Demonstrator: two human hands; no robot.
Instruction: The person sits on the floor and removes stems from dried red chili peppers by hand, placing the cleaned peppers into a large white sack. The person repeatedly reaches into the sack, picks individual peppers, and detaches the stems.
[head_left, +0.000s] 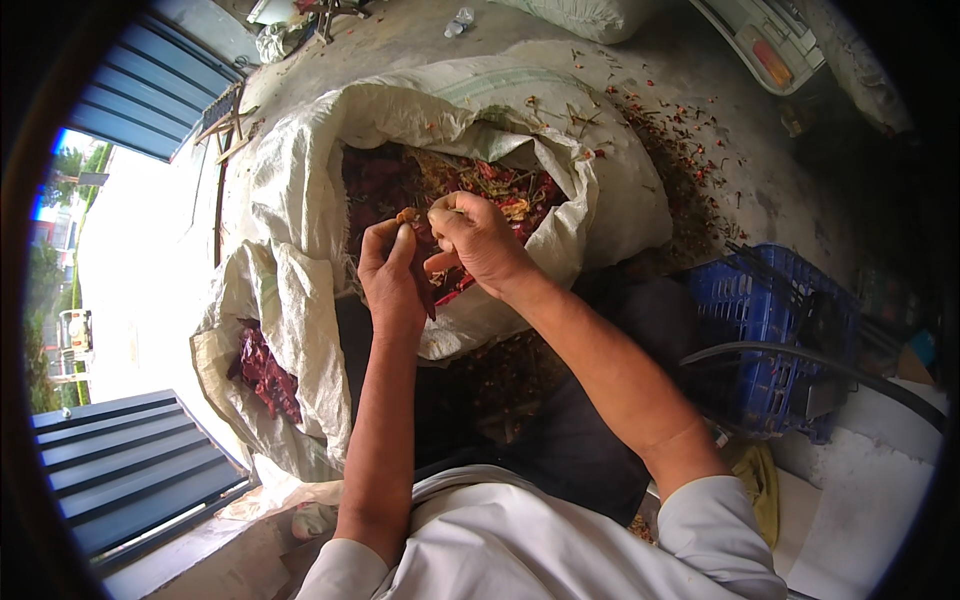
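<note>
Both hands are raised over the mouth of a large white woven sack (622, 172) full of dried red chili peppers (540, 187) with stems mixed in. My left hand (392, 262) grips a dark red dried pepper (424, 289), which hangs down along the palm; its orange-brown end shows above the thumb. Close beside it on the right is my right hand (472, 236), thumb and forefinger pinched together at what looks like a thin pale stem. A smaller open white woven sack (315, 360) at the lower left holds shiny dark red dried peppers (266, 375).
Loose stems and pepper bits (686, 142) litter the concrete floor right of the big sack. A blue plastic crate (757, 300) stands at the right, with a black cable (825, 349) across it. Another full sack (585, 15) lies at the top. Blue ribbed metal doors (150, 82) are at the left.
</note>
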